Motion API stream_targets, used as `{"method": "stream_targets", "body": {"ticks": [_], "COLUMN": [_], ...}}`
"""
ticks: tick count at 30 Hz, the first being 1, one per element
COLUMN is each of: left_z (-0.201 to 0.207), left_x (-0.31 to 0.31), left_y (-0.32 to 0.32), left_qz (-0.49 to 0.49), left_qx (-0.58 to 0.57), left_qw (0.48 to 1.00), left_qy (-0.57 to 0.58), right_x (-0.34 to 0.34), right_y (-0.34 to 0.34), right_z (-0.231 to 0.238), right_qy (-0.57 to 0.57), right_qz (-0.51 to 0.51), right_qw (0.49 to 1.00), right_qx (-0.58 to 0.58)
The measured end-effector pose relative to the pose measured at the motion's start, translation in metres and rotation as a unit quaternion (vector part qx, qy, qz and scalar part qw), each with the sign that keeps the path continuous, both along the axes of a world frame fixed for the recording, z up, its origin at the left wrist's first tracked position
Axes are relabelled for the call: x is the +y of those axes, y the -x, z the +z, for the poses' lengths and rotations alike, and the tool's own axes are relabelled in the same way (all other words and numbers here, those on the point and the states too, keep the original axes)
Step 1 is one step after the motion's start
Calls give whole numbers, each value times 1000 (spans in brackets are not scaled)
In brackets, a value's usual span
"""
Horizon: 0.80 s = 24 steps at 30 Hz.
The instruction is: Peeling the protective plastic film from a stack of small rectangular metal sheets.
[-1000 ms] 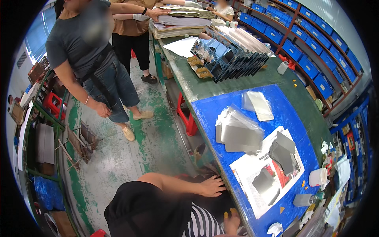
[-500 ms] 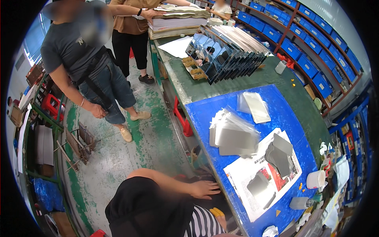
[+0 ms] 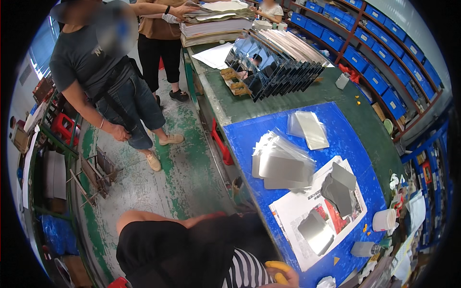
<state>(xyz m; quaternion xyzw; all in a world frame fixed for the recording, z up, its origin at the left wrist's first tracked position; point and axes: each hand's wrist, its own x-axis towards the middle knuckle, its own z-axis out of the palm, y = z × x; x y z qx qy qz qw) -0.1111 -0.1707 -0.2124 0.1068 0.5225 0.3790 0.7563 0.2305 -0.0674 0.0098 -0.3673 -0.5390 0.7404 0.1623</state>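
My right hand (image 3: 286, 275) is at the lower edge beside the table's near side, with yellow covers on two fingers. Those fingers are bent and apart, and nothing shows between them. My left arm (image 3: 199, 221) reaches toward the table's side, but its hand is hidden behind my dark top. On the blue mat (image 3: 245, 137) lies a fanned pile of thin silvery plates (image 3: 285, 168) in clear film. Two loose shiny plates, one silver (image 3: 314, 233) and one dark grey (image 3: 338, 194), rest on a printed paper sheet (image 3: 285, 209).
Framed dark glass panels (image 3: 273, 69) stand in a row farther back on the green table. A white tub (image 3: 384, 219) and a clear bottle (image 3: 365, 248) are at the right. Two people stand beyond the aisle, near a paper stack (image 3: 216, 29). A red stool (image 3: 221, 144) sits under the table.
My left hand has gone out of sight from beside the table edge. My right hand has come further into view at the bottom. My body has leaned slightly left.
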Motion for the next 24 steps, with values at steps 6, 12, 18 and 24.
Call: {"method": "stream_targets", "body": {"ticks": [6, 12, 18, 24], "left_z": [15, 23, 30, 35], "left_x": [-17, -34, -22, -16], "left_y": [-1, -6, 8, -12], "left_qz": [101, 190, 205, 111], "left_qx": [-31, -63, -94, -129], "left_qw": [994, 979, 972, 969], "left_qy": [17, 30, 62, 180], "right_x": [32, 51, 59, 76], "right_y": [-5, 18, 34, 16], "right_z": [30, 83, 135, 131], "right_qy": [-56, -187, -396, -531], "right_qz": [17, 136, 256, 315], "right_qw": [998, 973, 882, 786], "right_qx": [35, 4, -5, 14]}}
